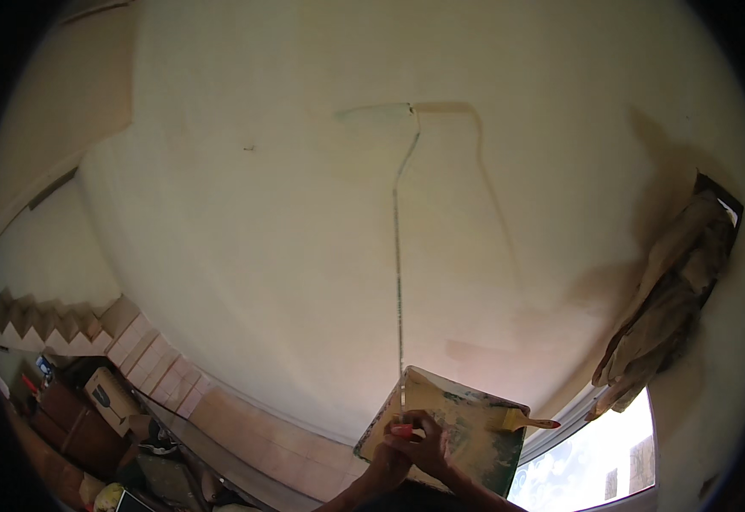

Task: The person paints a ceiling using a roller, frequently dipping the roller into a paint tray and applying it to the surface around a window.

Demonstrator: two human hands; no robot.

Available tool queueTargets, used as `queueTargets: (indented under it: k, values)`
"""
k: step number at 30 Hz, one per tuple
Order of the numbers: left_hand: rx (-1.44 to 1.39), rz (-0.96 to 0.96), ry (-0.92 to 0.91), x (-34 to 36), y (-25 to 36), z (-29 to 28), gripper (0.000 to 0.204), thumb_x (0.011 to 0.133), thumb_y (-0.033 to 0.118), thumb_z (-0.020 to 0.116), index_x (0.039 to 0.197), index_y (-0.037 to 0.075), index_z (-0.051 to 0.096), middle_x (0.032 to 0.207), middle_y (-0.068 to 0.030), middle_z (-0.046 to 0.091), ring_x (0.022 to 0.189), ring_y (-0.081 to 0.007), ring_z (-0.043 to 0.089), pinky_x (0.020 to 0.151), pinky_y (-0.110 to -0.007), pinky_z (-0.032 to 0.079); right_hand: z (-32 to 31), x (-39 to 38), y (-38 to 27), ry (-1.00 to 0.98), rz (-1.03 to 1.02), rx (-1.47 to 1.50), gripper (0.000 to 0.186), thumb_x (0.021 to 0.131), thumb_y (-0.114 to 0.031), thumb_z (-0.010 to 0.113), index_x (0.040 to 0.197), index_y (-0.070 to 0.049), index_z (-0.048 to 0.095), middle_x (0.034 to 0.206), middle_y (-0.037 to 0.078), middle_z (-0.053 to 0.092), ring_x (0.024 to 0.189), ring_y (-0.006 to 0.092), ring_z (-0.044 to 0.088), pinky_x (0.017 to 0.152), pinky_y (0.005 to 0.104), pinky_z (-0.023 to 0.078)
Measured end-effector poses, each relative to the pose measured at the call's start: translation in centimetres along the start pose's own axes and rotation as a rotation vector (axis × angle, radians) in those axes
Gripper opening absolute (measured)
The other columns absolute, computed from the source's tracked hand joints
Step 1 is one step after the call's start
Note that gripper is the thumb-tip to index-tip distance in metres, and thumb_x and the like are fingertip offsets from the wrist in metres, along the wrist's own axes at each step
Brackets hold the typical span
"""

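A long-handled paint roller [399,282] rises from my hands, its thin rod bending near the top to a pale roller sleeve that lies against the cream wall. My left hand [393,454] is closed round the red grip at the lower end. Beside it, my right hand [430,445] is also closed on the grip, its fingers bent over the top. Behind both hands is a paint-smeared tray [470,427], tan inside with dark green marks. A paintbrush [522,421] with a red-tipped handle lies across its right edge; what holds up the tray is hidden.
Brown cloth [667,282] hangs on the wall at the right, above a bright window [594,456]. Tiled steps [154,363] descend at the left. A cardboard box [109,401] and brown furniture [69,444] crowd the lower left. A small nail-like piece [249,149] sticks out of the wall.
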State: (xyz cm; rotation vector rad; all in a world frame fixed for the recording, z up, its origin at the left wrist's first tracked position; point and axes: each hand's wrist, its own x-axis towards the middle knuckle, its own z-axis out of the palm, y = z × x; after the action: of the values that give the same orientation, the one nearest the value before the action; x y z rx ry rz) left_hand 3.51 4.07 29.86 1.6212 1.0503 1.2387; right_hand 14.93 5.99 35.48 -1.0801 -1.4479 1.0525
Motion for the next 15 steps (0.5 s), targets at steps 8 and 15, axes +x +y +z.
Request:
queueTargets:
  k: [8,15]
  values:
    - [0.112,0.046,0.403,2.4,-0.1,-3.6,0.046,0.084,0.028,0.057,0.11,-0.003,0.036,0.065,-0.0123,0.055,0.053,-0.0248,0.054,0.048,-0.038,0.043,-10.5,-5.2,5.3,0.534,-0.206,-0.837,0.042,0.063,-0.026,0.08,0.095,-0.007,0.061,0.103,0.014,0.057,0.101,0.0341,0.052,0.088,0.0457,0.04]
    - [0.245,0.172,0.576,8.1,2.1,-11.3,0.044,0.09,0.037,0.053,0.105,-0.001,0.036,0.06,-0.0082,0.049,0.044,-0.0149,0.046,0.039,-0.032,0.035,-18.5,-14.4,14.3,0.619,0.185,-0.835,0.024,0.086,-0.026,0.06,0.095,-0.003,0.059,0.079,0.008,0.053,0.072,0.018,0.048,0.064,0.0312,0.041]
